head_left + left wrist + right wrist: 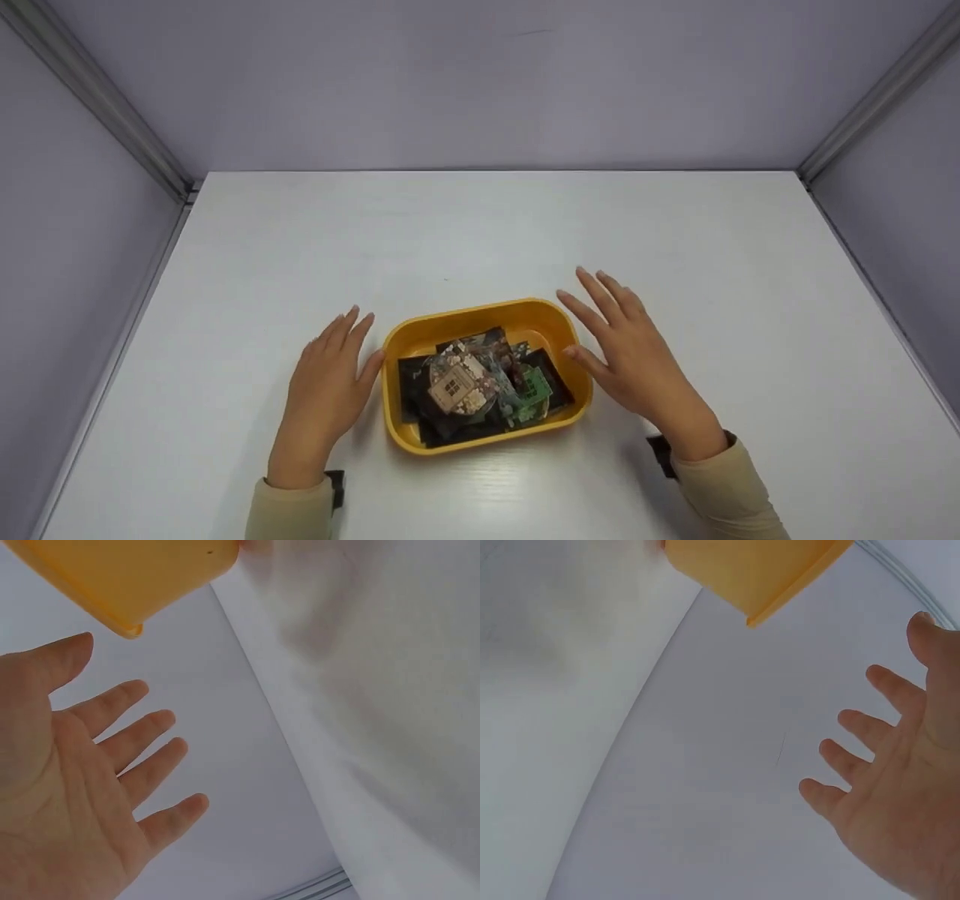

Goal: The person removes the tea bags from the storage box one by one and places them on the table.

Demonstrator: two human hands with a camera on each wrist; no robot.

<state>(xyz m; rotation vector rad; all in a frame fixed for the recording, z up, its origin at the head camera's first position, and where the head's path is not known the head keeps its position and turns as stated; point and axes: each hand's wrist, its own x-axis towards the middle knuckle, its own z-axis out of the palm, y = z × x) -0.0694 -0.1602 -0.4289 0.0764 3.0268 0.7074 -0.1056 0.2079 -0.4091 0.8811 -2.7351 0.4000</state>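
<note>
Tray (427, 331): smooth plastic; tabletop (495, 232): smooth (softly glossy); sleeves (289, 511): cloth.

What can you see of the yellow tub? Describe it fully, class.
The tub is a shallow yellow oblong with rounded corners, smooth walls and a narrow rim, apparently plastic. One dark speck marks its outer wall. It stands upright and uncovered on the white table, slightly askew, its right end farther back. Flat printed pieces lie heaped inside, hiding most of its floor. The left hand and right hand are open at either side; the wrist views show both apart from it.
</note>
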